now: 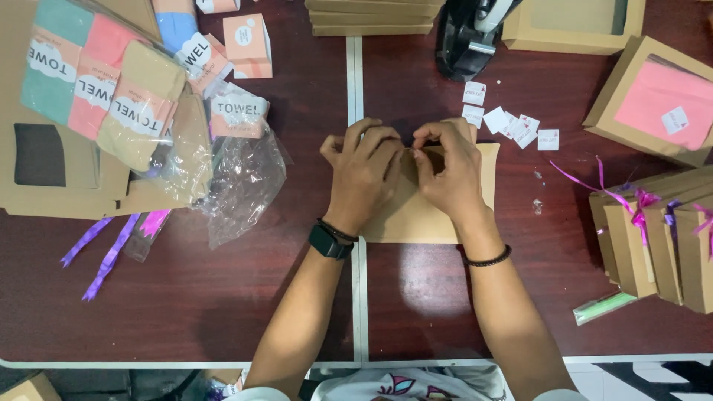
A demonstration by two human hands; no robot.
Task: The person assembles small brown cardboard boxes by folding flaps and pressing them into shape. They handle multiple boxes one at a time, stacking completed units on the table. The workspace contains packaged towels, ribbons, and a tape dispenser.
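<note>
I see left hand curled, fingertips pinched at centre | right hand mirrors it, fingers pinching something tiny | both over flat kraft box

Both hands atop flat brown box

Dark red-brown glossy bench fills nearly whole frame. Pale seam strip runs top to bottom through centre, dividing bench into two panels. White edge trim along lower frame. Soft overhead light reflects as pale patch on bench, lower centre. Sliver of floor, light with dark patch, at lower right.
</note>
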